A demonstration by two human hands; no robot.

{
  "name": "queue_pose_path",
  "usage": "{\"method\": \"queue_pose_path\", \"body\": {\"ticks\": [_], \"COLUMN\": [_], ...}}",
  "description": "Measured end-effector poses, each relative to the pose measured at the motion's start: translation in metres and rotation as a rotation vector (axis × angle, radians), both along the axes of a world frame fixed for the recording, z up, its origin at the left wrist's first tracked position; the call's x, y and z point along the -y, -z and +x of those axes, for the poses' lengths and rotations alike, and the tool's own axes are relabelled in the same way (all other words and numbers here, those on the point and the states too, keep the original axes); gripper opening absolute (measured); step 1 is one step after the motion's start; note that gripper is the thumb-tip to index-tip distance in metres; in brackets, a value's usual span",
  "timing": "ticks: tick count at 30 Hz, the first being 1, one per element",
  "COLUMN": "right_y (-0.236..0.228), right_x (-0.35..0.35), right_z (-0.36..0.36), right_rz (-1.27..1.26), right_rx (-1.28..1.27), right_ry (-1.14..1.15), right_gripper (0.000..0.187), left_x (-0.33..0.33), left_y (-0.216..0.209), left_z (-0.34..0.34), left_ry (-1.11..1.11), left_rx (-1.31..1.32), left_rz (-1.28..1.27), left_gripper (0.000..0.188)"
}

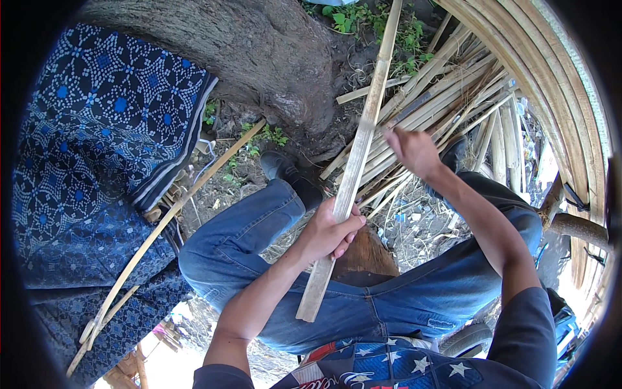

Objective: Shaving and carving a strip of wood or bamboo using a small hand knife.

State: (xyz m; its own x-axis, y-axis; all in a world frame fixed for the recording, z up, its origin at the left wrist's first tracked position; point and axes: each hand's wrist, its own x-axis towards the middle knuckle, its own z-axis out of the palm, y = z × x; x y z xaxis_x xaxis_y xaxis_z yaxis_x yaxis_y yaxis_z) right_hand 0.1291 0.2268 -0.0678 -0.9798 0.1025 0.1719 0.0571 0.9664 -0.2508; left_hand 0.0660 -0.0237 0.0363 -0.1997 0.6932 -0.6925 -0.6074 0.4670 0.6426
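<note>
My left hand (330, 230) is wrapped round a long, pale bamboo strip (353, 172) near its lower end. The strip slants up and away from my lap, and its far end leaves the picture at the top. To its right, my right hand (413, 152) is closed in a fist on what looks like a knife (370, 124). The blade is smeared by motion and lies across the strip's upper half; the handle is hidden in my fingers. Under my left hand, between my jeans-clad legs, stands a brown wooden block (366, 253).
A pile of split bamboo strips (447, 97) lies ahead on the right, near long curved bamboo lengths (557, 78). A thick tree trunk (259, 52) stands ahead. Blue patterned cloth (110, 129) hangs at left beside a thin bent bamboo stick (175, 211).
</note>
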Motion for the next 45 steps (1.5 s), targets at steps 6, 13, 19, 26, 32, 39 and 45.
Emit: {"method": "queue_pose_path", "body": {"ticks": [6,13,19,26,32,39,45], "right_y": [-0.04,0.001,-0.017,-0.024,0.012,-0.032,-0.031], "right_x": [0.072,-0.005,0.035,0.052,-0.021,0.057,0.041], "right_z": [0.027,0.0,0.014,0.023,0.005,0.026,0.022], "right_rz": [-0.228,0.209,-0.087,-0.025,0.124,-0.162,-0.059], "right_rx": [-0.191,0.204,-0.067,-0.095,-0.217,-0.161,-0.038], "right_ry": [-0.296,0.086,-0.172,-0.254,-0.02,-0.304,-0.237], "right_gripper": [0.038,0.035,0.042,0.037,0.04,0.035,0.036], "left_x": [-0.001,-0.001,0.0,0.007,-0.001,0.004,0.004], "left_y": [-0.005,-0.004,-0.001,0.002,-0.002,-0.006,-0.007], "left_z": [-0.002,0.003,0.001,0.002,0.001,0.0,0.002], "left_ry": [0.015,0.008,-0.01,-0.027,-0.01,-0.038,-0.016], "left_rx": [0.052,-0.04,0.024,0.025,0.022,0.072,0.003], "left_rz": [-0.016,-0.002,0.002,-0.002,0.05,0.036,0.024], "left_gripper": [0.016,0.018,0.017,0.015,0.015,0.016,0.018]}}
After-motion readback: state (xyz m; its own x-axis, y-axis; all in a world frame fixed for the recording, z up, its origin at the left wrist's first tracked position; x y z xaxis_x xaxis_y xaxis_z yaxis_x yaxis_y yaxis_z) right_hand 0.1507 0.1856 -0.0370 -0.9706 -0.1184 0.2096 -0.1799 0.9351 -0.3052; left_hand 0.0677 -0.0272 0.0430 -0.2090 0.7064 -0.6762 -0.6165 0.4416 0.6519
